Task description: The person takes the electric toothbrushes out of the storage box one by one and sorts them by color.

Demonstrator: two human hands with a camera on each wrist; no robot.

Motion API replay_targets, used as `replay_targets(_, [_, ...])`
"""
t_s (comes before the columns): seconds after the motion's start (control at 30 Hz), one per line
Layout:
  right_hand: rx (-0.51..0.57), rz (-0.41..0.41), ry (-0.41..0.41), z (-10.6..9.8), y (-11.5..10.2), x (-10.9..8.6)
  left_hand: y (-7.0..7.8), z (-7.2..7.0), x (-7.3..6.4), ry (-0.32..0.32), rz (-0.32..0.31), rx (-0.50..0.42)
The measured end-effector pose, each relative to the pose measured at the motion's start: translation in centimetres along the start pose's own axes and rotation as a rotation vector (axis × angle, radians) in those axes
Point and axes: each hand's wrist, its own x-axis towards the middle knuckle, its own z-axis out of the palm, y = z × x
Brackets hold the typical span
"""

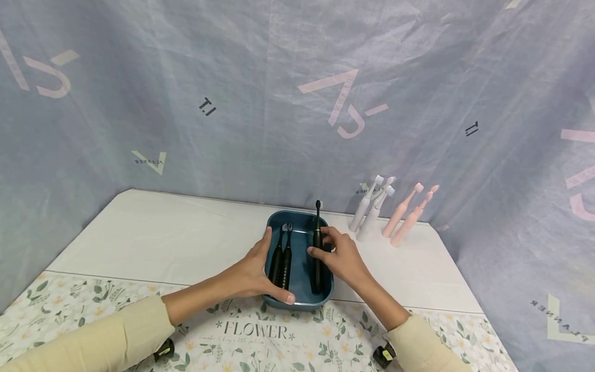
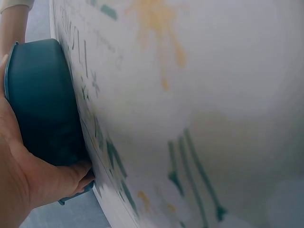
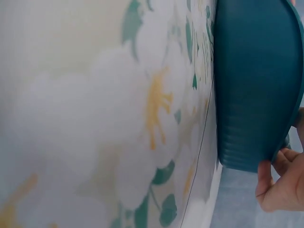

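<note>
A teal plastic tub (image 1: pixel 297 306) stands in front of me on the table. My left hand (image 1: pixel 254 271) grips its left side, thumb at the front rim; in the left wrist view the fingers wrap around the tub's outer wall (image 2: pixel 42 99). Inside, two black electric toothbrushes (image 1: pixel 287 261) lie side by side along the left, heads away from me. At the right side my right hand (image 1: pixel 343 258) pinches a third black electric toothbrush (image 1: pixel 317 276) between thumb and fingers, its head up beyond the far rim. From the right wrist, the tub's wall (image 3: pixel 256 85) hides that toothbrush.
Several white electric toothbrushes (image 1: pixel 360 212) stand upright to the right of the tub, with pink electric toothbrushes (image 1: pixel 405 227) farther right. A floral cloth (image 1: pixel 260 346) covers the near part of the white table (image 1: pixel 195 227). Behind hangs a grey-blue curtain (image 1: pixel 260 103).
</note>
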Motion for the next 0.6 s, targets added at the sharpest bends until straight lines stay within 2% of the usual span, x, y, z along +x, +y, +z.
replay_targets(0.27, [0.026, -0.008, 0.022, -0.5, 0.3, -0.3, -0.1, 0.0, 0.0, 0.004, 0.006, 0.006])
replay_targets(0.6, [0.127, -0.050, 0.084, -1.6, 0.5, -0.4, -0.2, 0.1, 0.0, 0.018, 0.004, 0.009])
